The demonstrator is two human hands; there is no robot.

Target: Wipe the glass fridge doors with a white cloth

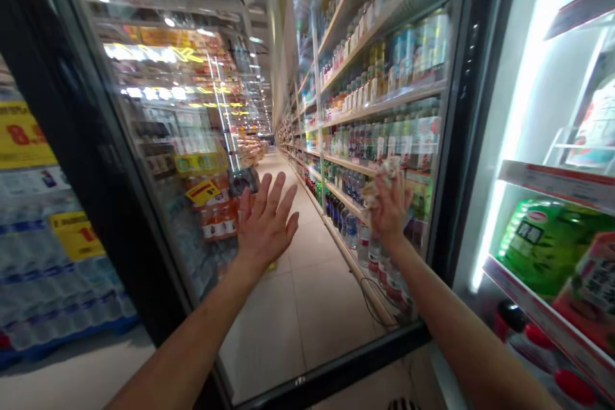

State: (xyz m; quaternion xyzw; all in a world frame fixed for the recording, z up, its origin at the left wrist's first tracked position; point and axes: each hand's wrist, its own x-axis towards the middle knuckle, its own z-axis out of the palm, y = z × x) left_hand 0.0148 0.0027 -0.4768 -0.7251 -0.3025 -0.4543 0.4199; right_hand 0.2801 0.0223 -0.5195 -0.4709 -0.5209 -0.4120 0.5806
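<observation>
Evidently we are mid-wipe on the door (336, 366) | hands well apart; left hand (266, 221) splayed, empty; right hand (388, 211) holding the cloth (391, 167) toward the door's right side | next stroke likely wants flat, even pressure

Cloth (391, 168) between right hand (390, 211) and glass door (314, 237); bottles (62, 295) left, shelves (560, 183) right.

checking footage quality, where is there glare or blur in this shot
Head view: the light strip at right glares white; the right hand and cloth look blurred; bottle packs at far left are soft too; the left hand is somewhat sharper.
</observation>
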